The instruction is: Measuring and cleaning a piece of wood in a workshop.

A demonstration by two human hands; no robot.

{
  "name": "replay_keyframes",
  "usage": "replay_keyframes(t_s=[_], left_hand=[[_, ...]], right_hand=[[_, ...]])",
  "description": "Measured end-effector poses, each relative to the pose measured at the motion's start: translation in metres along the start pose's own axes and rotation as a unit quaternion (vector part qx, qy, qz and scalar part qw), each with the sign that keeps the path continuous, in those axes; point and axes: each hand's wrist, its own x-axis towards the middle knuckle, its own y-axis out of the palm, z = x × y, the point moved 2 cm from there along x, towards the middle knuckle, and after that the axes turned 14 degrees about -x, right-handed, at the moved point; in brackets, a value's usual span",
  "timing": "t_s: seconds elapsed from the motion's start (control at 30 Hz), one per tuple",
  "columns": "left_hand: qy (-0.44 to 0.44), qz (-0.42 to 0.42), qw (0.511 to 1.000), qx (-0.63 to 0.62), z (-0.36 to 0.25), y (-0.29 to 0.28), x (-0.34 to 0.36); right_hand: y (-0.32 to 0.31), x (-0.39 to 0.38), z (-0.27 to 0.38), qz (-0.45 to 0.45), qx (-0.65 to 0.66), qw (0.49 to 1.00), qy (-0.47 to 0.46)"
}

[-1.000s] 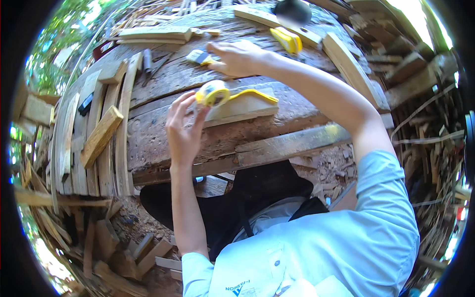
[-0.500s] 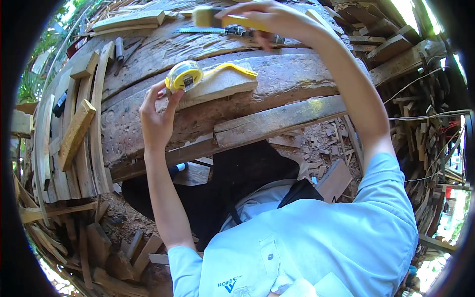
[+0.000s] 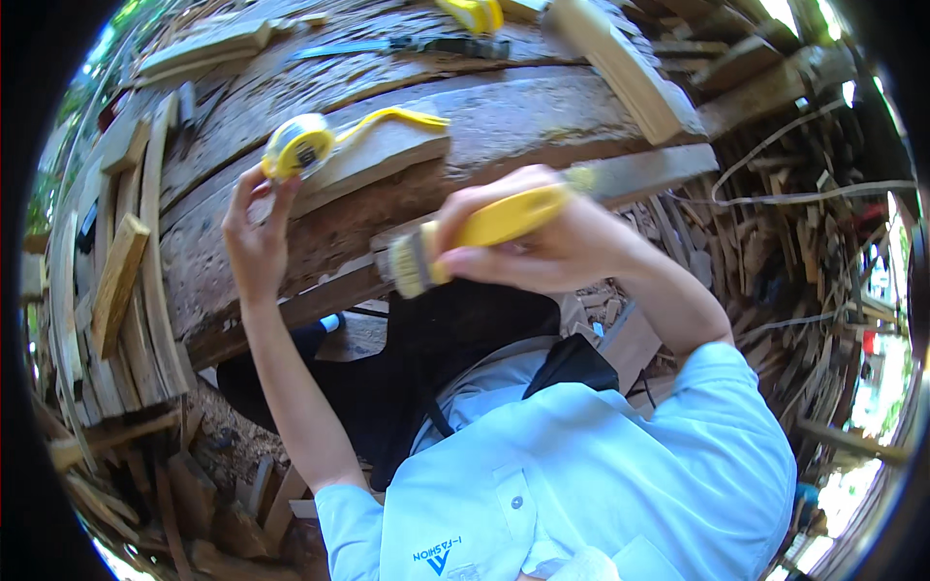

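My left hand [image 3: 260,232] is closed on a round yellow tape measure [image 3: 295,150], held at the near left end of a short pale board [image 3: 378,165]. A wavy yellow strip [image 3: 407,118] runs along that board's back edge. My right hand [image 3: 523,237] grips a yellow-handled paintbrush [image 3: 504,213] above the bench's front edge, bristles pointing left and slightly blurred. At the back of the worn plank bench [image 3: 533,126] lie a thin blue tool with a dark handle [image 3: 455,46] and a yellow object [image 3: 475,14].
Loose slats [image 3: 131,281] lie along the bench's left end, with more offcuts [image 3: 208,48] at the back. A thick wooden piece [image 3: 630,82] lies at the right rear. Scrap wood and wires [image 3: 804,213] crowd the right side, and my dark-clothed legs [image 3: 417,329] are below the front edge.
My right hand has taken hold of the paintbrush and moved from the back of the bench down toward me. My left hand still holds the tape measure; the whole view has shifted somewhat.
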Motion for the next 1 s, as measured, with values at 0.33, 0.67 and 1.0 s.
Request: replay_keyframes(t_s=[0.33,0.67,1.0], left_hand=[[0.003,0.009,1.000,-0.011,0.007,-0.002,0.006],[-0.013,0.000,1.000,-0.014,0.009,-0.005,0.000],[0.004,0.003,1.000,-0.007,0.010,-0.007,0.002]], right_hand=[[-0.048,-0.126,-0.064,-0.205,-0.132,0.923,0.299],[-0.051,-0.111,-0.025,-0.174,-0.205,0.945,0.185],[-0.145,-0.224,-0.106,-0.124,-0.588,0.655,0.459]])
